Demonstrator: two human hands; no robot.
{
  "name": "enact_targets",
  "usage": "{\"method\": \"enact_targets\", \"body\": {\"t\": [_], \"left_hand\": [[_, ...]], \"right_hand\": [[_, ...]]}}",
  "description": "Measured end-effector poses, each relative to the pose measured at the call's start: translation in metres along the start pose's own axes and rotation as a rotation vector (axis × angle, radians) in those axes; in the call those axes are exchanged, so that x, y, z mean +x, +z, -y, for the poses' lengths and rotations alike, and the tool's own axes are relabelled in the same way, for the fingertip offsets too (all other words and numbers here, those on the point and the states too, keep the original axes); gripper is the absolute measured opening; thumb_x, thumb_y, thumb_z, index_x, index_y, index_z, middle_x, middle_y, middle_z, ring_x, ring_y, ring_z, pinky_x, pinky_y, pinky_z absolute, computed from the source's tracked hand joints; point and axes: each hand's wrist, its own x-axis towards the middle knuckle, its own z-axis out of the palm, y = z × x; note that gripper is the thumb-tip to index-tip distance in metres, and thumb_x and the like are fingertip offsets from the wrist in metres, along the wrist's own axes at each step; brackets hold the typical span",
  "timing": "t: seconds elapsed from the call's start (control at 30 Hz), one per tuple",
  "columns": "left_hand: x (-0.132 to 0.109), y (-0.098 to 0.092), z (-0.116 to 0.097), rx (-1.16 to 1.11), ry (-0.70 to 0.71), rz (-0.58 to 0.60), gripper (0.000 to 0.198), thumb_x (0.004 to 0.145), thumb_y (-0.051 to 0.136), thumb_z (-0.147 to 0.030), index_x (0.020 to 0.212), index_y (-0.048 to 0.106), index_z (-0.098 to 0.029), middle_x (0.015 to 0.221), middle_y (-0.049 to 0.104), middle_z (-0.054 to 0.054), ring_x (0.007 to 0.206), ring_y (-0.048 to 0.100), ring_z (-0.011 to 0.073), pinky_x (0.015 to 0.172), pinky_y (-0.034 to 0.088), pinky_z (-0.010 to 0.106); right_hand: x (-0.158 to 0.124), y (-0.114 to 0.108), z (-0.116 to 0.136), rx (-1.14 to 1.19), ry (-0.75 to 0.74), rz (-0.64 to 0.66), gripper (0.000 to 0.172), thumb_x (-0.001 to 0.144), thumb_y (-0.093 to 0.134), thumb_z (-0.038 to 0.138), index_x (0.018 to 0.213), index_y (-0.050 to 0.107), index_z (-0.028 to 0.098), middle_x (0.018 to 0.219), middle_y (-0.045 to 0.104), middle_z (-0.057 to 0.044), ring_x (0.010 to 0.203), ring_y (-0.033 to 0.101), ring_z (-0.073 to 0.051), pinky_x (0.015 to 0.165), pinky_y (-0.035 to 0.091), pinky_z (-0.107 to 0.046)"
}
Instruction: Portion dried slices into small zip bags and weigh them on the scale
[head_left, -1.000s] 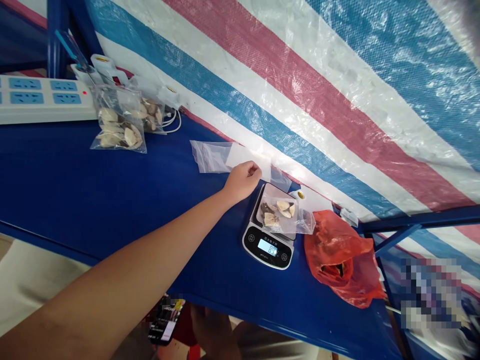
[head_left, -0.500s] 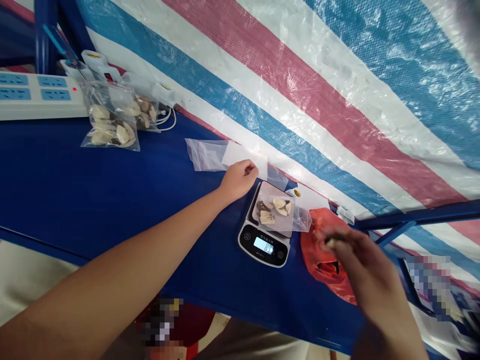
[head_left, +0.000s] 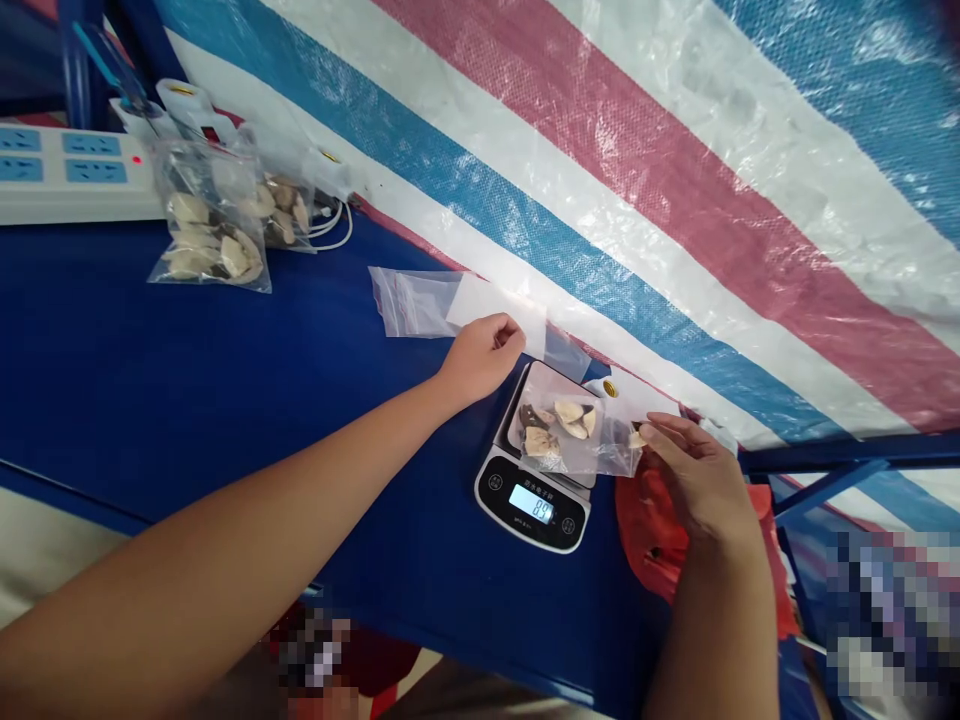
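A small digital scale (head_left: pixel 534 500) stands on the blue table (head_left: pixel 187 390), its display lit. On its plate lies a clear plastic bag (head_left: pixel 562 430) with a few pale and dark pieces inside. My right hand (head_left: pixel 694 480) reaches the open end of that bag, fingers pinched on a small pale piece (head_left: pixel 637 438). My left hand (head_left: pixel 480 355) is curled, resting on the table just left of the scale, touching a white slip (head_left: pixel 495 305) and empty clear bags (head_left: pixel 416 300).
Two filled clear bags (head_left: pixel 206 235) lie at the back left beside a white power strip (head_left: pixel 67 185) and a white cable. A red plastic bag (head_left: pixel 660 530) sits right of the scale, under my right arm. A striped tarp (head_left: pixel 637 180) hangs behind the table.
My right hand came in from the lower right, rose over the red bag and now reaches the bag's mouth on the scale. My left hand has stayed in place.
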Motion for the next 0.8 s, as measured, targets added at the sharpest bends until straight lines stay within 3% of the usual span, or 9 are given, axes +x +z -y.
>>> {"method": "enact_targets", "body": {"t": [0.37,0.53,0.63,0.7,0.8], "left_hand": [[-0.001,-0.001,0.000,0.014,0.019,0.014,0.015,0.088,0.056,-0.027,0.076,0.061,-0.019,0.073,0.060,-0.001,0.066,0.048,0.0129,0.069,0.040,0.032],[0.000,-0.001,-0.001,0.029,0.023,0.016,0.015,0.088,0.056,-0.026,0.075,0.060,-0.019,0.072,0.060,-0.002,0.066,0.048,0.0127,0.069,0.040,0.031],[0.000,0.000,0.000,0.029,0.031,0.010,0.015,0.087,0.057,-0.026,0.074,0.059,-0.019,0.071,0.060,-0.002,0.066,0.048,0.0124,0.069,0.040,0.031],[0.000,0.000,0.002,0.026,0.033,0.007,0.015,0.087,0.057,-0.025,0.073,0.059,-0.019,0.071,0.060,-0.002,0.066,0.048,0.0121,0.069,0.040,0.031],[0.001,0.000,0.003,0.023,0.037,0.007,0.015,0.087,0.057,-0.025,0.074,0.060,-0.019,0.071,0.059,-0.002,0.066,0.048,0.0121,0.069,0.039,0.031]], "right_hand": [[-0.010,0.008,0.009,-0.028,0.085,0.211,0.043,0.059,0.098,0.044,0.090,0.078,0.023,0.079,0.076,-0.002,0.063,0.066,-0.015,0.056,0.053,-0.024],[-0.010,0.011,0.011,-0.013,0.076,0.162,0.041,0.057,0.099,0.044,0.078,0.072,0.021,0.058,0.064,0.003,0.047,0.050,-0.008,0.043,0.038,-0.018],[-0.015,0.011,0.016,-0.046,0.151,0.319,0.039,0.064,0.095,0.046,0.086,0.077,0.018,0.053,0.059,0.002,0.046,0.049,-0.009,0.039,0.029,-0.018],[-0.019,0.009,0.020,-0.040,0.203,0.386,0.041,0.068,0.090,0.047,0.094,0.079,0.017,0.058,0.065,-0.001,0.044,0.048,-0.010,0.038,0.024,-0.019],[-0.020,0.006,0.023,0.010,0.221,0.365,0.046,0.072,0.081,0.055,0.094,0.077,0.015,0.081,0.077,-0.012,0.040,0.045,-0.009,0.036,0.020,-0.021]]}}
